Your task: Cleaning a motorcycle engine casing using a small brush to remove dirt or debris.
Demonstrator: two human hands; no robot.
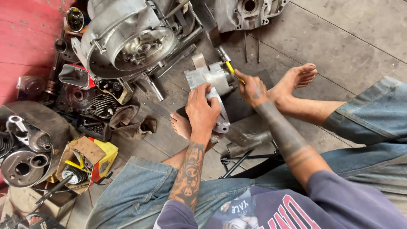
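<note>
I sit on the floor with bare feet out in front. My left hand (202, 111) grips a grey cast-metal engine cover (210, 81) and steadies it on a dark mat between my feet. My right hand (251, 88) holds a yellow-handled tool (229, 67) whose metal end rests against the cover's upper right side. The tool's tip is hidden behind the casting.
A large silver engine casing (127, 38) lies just beyond the cover, another casing (246, 12) at the top. Greasy parts, a cylinder, a rag (131, 123) and a torn yellow box (91, 159) crowd the left. A metal pipe (246, 142) lies by my knee.
</note>
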